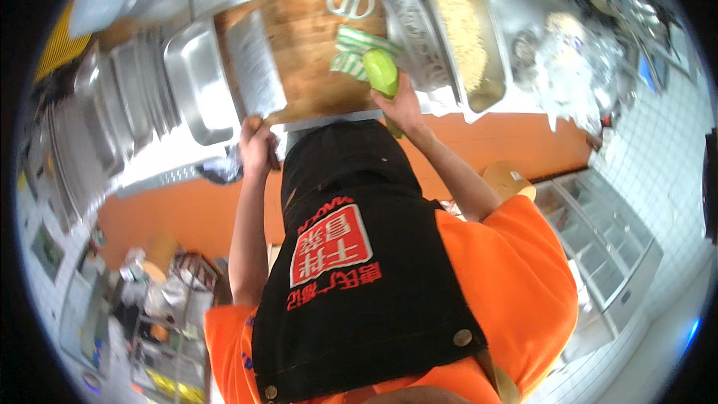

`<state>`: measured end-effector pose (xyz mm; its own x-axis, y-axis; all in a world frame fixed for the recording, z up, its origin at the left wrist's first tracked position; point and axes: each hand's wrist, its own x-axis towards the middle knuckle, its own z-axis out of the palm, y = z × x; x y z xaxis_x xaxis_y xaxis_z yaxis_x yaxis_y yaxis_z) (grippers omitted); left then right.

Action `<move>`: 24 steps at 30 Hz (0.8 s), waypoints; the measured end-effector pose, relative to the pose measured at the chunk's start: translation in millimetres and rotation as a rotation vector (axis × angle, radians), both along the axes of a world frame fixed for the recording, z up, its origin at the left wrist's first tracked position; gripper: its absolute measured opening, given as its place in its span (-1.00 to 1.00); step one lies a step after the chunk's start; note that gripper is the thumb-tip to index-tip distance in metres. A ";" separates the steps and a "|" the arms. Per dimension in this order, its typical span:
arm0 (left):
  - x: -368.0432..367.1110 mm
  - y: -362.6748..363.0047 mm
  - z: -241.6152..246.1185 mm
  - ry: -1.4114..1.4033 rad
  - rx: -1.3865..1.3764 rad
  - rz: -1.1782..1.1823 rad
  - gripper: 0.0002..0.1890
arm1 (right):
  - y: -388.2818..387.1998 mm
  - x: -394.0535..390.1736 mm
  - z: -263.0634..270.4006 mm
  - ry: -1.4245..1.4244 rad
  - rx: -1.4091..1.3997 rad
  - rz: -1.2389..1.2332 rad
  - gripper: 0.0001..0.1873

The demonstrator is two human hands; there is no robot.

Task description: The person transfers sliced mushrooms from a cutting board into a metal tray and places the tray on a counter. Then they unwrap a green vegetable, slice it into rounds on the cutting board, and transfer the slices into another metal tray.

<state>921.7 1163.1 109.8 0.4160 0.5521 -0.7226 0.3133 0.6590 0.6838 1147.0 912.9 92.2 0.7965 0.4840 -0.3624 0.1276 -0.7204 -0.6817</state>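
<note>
My left hand (258, 148) grips the handle of a cleaver (255, 64) at the front left of the wooden cutting board (311, 39). Its broad steel blade points away from me over the board's left side. My right hand (401, 104) holds a peeled green vegetable (381, 72) over the right part of the board; its exact kind is unclear. Just behind it lies a green-and-white striped cloth or wrapper (353, 56), partly hidden by the vegetable. White-handled scissors (350, 1) rest at the board's far edge.
An open steel pan (199, 84) and stacked steel pans (140, 84) stand left of the board. Rightward is a steel tray (496, 78) of pale yellow shredded food (463, 39), then clear plastic bags (566, 73). A glass-topped cabinet (600, 241) stands behind me on the right.
</note>
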 end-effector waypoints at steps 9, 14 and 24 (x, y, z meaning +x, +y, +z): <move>-39.8 0.4 37.6 -0.036 0.150 -0.170 -0.82 | -10.4 16.6 -41.3 -0.283 -0.038 -0.143 -0.15; -50.9 7.4 41.2 -0.083 0.157 -0.163 -0.80 | -2.4 36.4 -44.4 -0.314 0.028 -0.216 -0.20; -71.4 1.8 45.1 -0.097 0.162 -0.126 -0.79 | -12.5 115.5 -61.2 -0.463 -0.224 -0.277 -0.17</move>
<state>850.2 1164.9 154.9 0.5521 0.5971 -0.5819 0.3138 0.4977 0.8086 1262.5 900.5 30.9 0.9822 0.1871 -0.0156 0.1626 -0.8896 -0.4269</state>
